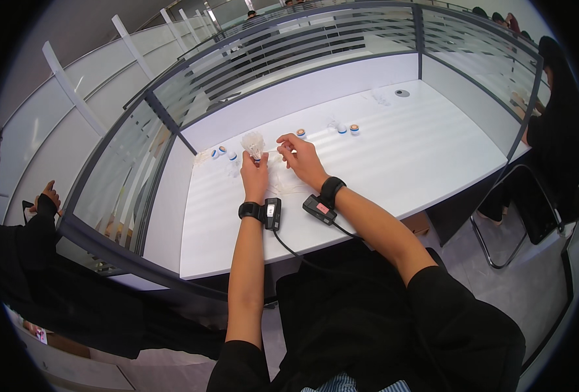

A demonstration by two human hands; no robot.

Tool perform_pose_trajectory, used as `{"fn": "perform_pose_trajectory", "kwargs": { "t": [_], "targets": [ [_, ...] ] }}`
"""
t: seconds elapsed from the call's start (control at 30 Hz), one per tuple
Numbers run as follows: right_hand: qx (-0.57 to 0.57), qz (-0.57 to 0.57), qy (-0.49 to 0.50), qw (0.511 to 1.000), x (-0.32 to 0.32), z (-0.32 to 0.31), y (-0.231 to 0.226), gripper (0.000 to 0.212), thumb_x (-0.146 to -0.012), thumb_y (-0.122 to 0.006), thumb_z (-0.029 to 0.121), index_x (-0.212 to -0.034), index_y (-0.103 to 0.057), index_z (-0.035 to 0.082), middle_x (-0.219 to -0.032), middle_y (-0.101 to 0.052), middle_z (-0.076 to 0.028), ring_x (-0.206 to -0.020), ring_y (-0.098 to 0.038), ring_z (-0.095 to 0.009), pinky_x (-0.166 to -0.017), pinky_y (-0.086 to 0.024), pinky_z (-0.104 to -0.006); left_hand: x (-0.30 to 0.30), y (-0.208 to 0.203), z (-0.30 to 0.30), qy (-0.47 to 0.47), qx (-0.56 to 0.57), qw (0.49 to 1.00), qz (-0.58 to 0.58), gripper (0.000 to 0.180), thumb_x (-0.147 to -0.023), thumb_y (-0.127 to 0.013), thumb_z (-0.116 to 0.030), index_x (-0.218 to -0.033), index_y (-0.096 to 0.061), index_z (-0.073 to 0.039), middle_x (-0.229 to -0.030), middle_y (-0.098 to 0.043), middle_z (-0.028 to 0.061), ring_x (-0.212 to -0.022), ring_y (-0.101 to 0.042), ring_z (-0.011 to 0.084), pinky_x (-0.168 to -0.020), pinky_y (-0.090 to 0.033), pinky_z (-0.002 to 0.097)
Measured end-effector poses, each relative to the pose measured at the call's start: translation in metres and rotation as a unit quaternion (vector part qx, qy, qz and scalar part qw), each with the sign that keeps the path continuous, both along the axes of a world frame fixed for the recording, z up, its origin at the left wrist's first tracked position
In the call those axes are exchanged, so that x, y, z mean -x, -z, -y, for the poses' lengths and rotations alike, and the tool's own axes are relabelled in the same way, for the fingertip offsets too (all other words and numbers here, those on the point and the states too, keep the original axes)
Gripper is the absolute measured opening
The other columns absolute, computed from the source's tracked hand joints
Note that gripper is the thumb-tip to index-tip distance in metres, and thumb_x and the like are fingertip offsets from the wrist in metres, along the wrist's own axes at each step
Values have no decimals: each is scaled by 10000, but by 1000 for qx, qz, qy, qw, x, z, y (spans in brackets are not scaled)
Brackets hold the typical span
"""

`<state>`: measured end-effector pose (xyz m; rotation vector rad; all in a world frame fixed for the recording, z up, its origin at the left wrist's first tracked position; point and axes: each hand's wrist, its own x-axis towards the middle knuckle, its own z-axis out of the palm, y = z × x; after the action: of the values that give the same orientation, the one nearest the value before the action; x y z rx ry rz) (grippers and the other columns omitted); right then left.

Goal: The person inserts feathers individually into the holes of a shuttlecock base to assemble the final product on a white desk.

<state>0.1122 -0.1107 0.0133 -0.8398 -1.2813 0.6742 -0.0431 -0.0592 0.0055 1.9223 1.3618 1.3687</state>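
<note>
My left hand (255, 176) grips a white shuttlecock (253, 144) by its lower end, with the feathery skirt pointing up and away from me. Its base is mostly hidden by the fingers. Just to the right, my right hand (300, 159) is raised with bent fingers, thumb and fingertips drawn close together. A thin pale strand (273, 151) runs between the shuttlecock and these fingertips; whether it is thread or a feather shaft cannot be made out. Both wrists wear black straps with small boxes and cables.
Small white-and-blue shuttlecock heads (222, 151) lie left of my hands. More stand beyond them, including one with an orange-brown top (355, 129). Wispy white scraps (379, 98) are scattered over the white desk (394, 170). Partition panels (315, 91) enclose it; people sit either side.
</note>
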Motion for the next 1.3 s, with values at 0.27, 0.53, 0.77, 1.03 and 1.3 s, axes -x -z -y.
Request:
{"fn": "perform_pose_trajectory", "kwargs": {
  "t": [0.27, 0.53, 0.77, 1.03, 1.3],
  "targets": [
    [-39, 29, -8, 999, -1, -5, 6, 213, -940, -555, -2, -1146, -608, -8, -851, -665, -122, -706, -679, -168, -623, -563, -276, 0, 3, -3, -12, -7, 1000, -11, 302, -919, -686, -231, -1041, -556, 13, -836, -676, 117, -698, -642, 184, -642, -500, 325],
    [12, 89, -14, 996, -6, -3, 7, 204, -950, -583, 40, -1142, -632, -7, -858, -709, -105, -748, -701, -153, -659, -568, -269, -6, -4, 5, 10, 20, 1000, -11, 326, -907, -674, -167, -1125, -550, 42, -933, -691, 185, -767, -670, 277, -706, -517, 373],
    [16, 131, 10, 991, -1, -3, 6, 169, -933, -652, 151, -1002, -668, -3, -778, -705, -88, -687, -686, -143, -628, -540, -267, 1, -2, 3, 0, 1, 1000, -16, 302, -888, -681, -169, -1113, -598, 15, -973, -703, 142, -744, -665, 206, -693, -523, 344],
    [12, 148, 13, 989, -2, -3, 8, 232, -910, -673, 216, -939, -657, -13, -766, -695, -135, -678, -668, -233, -643, -526, -334, 2, 2, -2, -1, 15, 999, -36, 319, -891, -669, -140, -1136, -558, 31, -966, -694, 162, -768, -679, 218, -696, -533, 343],
    [35, 167, 9, 985, -1, 2, 3, 236, -894, -662, 224, -874, -667, -11, -702, -678, -122, -624, -651, -226, -612, -513, -331, 0, 1, 0, -3, 34, 999, 19, 375, -904, -644, -112, -1215, -504, 43, -1031, -676, 176, -785, -679, 215, -706, -541, 323]
  ]
}}
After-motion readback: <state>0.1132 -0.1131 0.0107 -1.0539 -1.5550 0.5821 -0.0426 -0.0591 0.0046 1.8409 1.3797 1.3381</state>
